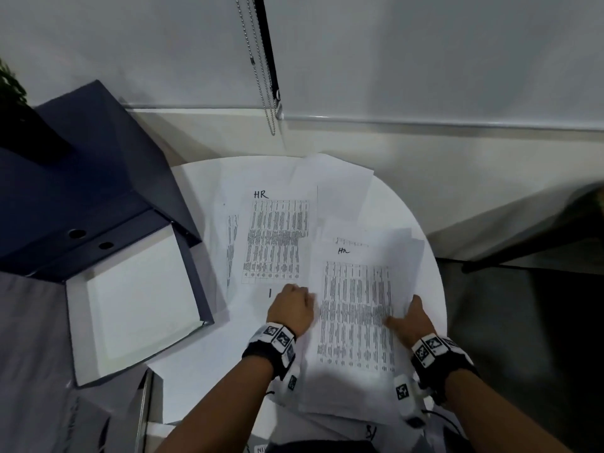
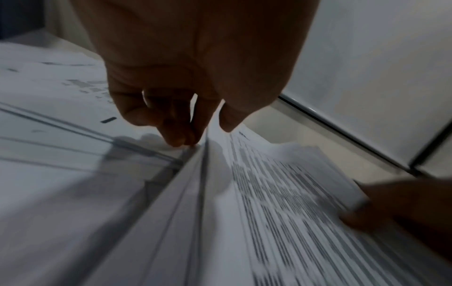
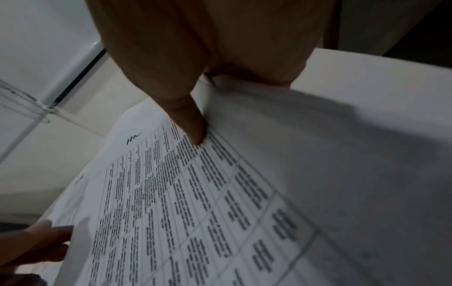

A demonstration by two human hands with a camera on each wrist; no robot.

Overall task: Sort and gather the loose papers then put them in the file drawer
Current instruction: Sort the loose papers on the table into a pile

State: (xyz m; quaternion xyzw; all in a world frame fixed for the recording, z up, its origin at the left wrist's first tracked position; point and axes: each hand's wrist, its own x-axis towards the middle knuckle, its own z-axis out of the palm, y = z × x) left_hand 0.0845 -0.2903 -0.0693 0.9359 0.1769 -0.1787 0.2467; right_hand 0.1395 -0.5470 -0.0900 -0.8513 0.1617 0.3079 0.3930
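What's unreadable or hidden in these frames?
- Table print on the held stack of papers: blurred in every view.
- Right hand fingers: under the stack, head view.
- Open box file: its floor is washed out.
- Sheet marked HR: bottom corner covered by left hand.

papers: thin matt white paper, printed black tables
table: smooth white top, slight sheen
file box at 9 o'clock: matt navy card, pale smooth lining
chain at 12 o'clock: shiny metal beads
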